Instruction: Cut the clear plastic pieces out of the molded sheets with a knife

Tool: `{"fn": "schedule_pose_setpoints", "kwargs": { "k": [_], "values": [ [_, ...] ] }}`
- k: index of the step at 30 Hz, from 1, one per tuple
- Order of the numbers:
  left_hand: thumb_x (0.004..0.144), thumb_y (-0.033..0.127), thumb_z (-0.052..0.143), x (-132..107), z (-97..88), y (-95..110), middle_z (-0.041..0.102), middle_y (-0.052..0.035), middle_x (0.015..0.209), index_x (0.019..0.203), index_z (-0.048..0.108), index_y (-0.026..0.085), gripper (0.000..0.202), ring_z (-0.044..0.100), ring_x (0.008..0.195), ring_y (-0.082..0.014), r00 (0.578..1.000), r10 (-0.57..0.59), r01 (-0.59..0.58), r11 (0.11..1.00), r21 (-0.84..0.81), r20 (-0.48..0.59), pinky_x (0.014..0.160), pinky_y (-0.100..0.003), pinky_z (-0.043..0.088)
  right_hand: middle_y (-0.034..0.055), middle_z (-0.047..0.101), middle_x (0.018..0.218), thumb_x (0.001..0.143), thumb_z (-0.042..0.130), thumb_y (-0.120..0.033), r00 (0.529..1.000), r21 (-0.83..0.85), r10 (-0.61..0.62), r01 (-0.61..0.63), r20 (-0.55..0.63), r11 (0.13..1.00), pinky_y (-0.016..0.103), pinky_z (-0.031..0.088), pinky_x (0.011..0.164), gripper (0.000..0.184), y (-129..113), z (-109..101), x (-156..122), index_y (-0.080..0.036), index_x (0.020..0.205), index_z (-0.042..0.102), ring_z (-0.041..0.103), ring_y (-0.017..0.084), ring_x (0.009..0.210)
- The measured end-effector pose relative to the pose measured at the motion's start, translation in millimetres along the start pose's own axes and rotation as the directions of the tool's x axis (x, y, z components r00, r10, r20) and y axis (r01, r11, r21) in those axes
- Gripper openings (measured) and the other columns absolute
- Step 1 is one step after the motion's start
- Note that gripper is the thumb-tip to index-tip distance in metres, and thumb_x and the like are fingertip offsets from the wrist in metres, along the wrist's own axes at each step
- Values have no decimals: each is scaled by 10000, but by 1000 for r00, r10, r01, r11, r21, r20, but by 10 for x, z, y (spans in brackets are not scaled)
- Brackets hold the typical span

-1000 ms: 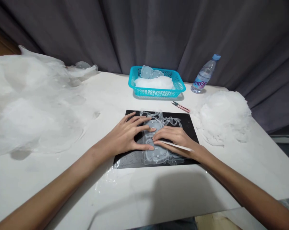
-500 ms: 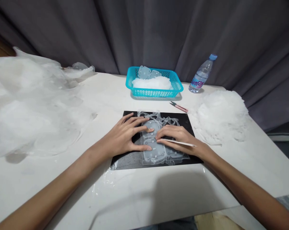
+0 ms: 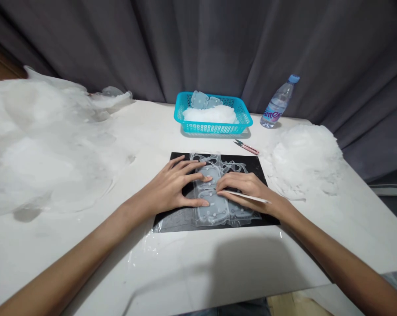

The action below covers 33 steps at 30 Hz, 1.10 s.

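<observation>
A translucent moulded sheet point(image 3: 213, 211) with rounded square panels and small round bumps lies on a black mat point(image 3: 177, 219). My left hand point(image 3: 182, 182) rests on its left side, fingers spread, thumb and index finger on the panels. In my right hand point(image 3: 240, 186) is a slim white pen-like tool point(image 3: 247, 196), gripped between the fingers. Its tip is hidden by my fingertips near the seam between two panels. Loose translucent strips point(image 3: 233, 166) curl at the sheet's upper right.
A turquoise basket point(image 3: 214, 128) with translucent pieces stands behind the mat. Pink thread snips point(image 3: 247, 147) lie in front of it, and a water bottle point(image 3: 275, 107) stands to the right. Piles of translucent sheets point(image 3: 37, 140) and white scraps point(image 3: 307, 156) flank the mat.
My right hand has shifted very slightly to the right with the white tool. The whole view has also moved a little; my left hand stays in place on the sheet.
</observation>
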<state>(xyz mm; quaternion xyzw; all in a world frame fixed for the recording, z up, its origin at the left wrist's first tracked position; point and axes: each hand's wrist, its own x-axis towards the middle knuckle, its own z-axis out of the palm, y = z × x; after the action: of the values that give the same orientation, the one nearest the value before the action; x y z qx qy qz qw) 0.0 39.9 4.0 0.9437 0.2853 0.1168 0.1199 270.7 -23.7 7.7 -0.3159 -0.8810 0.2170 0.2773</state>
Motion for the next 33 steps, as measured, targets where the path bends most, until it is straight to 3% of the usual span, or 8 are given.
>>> {"fn": "schedule_pose_setpoints", "kwargs": {
  "k": [4, 12, 16, 20, 23, 25, 28, 33],
  "values": [
    [837, 821, 632, -15, 15, -8, 512, -41, 1623, 1362, 699, 348, 710, 494, 1459, -352, 1000, 12, -12, 1000, 2, -11, 1267, -567, 254, 68, 765, 1083, 1074, 552, -252, 1000, 37, 4, -3, -26, 999, 349, 579, 927, 133, -8, 11, -9, -210, 1103, 674, 724, 203, 1032],
    [857, 822, 605, -28, 19, -12, 502, -64, 1629, 1360, 689, 303, 728, 468, 1478, -357, 1000, 23, -23, 999, 28, 7, 1271, -554, 248, 65, 761, 1071, 1075, 543, -234, 998, -55, -57, 55, -37, 997, 345, 568, 921, 122, 6, 119, 57, -202, 1095, 659, 714, 203, 1042],
    [860, 811, 614, -37, 18, -11, 495, -72, 1630, 1329, 689, 279, 713, 448, 1480, -380, 1000, -4, 4, 1000, -13, 25, 1240, -556, 304, 75, 765, 1069, 1082, 524, -235, 991, -173, -113, 100, -69, 980, 360, 586, 935, 131, -2, 207, 86, -193, 1110, 645, 718, 213, 1055],
    [889, 782, 608, -56, -1, 66, 439, -103, 1638, 1371, 613, 269, 703, 442, 1462, -361, 999, -50, 50, 995, -81, 1, 1165, -508, 405, 126, 740, 1195, 1082, 523, -272, 987, -334, -111, 66, -119, 940, 399, 606, 980, 238, -12, 274, 117, -157, 1275, 603, 712, 234, 1114],
    [863, 819, 598, -84, 2, 184, 608, -163, 1338, 1243, 603, 183, 741, 584, 1237, -350, 968, -228, 222, 973, -68, -101, 997, -465, 503, 145, 728, 1155, 1077, 529, -265, 988, -458, -132, 80, -81, 885, 405, 616, 948, 248, 7, 288, 138, -119, 1248, 633, 706, 256, 1081],
    [883, 820, 558, -104, 25, 270, 652, -110, 1046, 1063, 603, 175, 672, 643, 992, -317, 914, -382, 378, 924, -59, -134, 853, -429, 513, 126, 737, 1084, 1082, 515, -244, 985, -511, -159, 107, -59, 853, 384, 619, 897, 220, 19, 279, 144, -123, 1186, 666, 711, 248, 1012],
    [950, 742, 506, -105, 68, 369, 643, -52, 901, 924, 597, 203, 547, 634, 828, -265, 866, -495, 481, 864, -146, -73, 758, -371, 462, 112, 745, 1077, 1092, 499, -244, 983, -516, -156, 85, -95, 852, 366, 607, 892, 218, 15, 260, 138, -143, 1179, 672, 711, 235, 1003],
    [933, 665, 540, -20, 111, 401, 651, -17, 803, 786, 648, 217, 483, 587, 770, -217, 852, -517, 497, 757, -424, 76, 689, -310, 380, 113, 737, 1050, 1095, 493, -258, 985, -423, -121, 58, -123, 904, 360, 582, 878, 201, -1, 264, 112, -158, 1125, 665, 705, 237, 1006]
  ]
}}
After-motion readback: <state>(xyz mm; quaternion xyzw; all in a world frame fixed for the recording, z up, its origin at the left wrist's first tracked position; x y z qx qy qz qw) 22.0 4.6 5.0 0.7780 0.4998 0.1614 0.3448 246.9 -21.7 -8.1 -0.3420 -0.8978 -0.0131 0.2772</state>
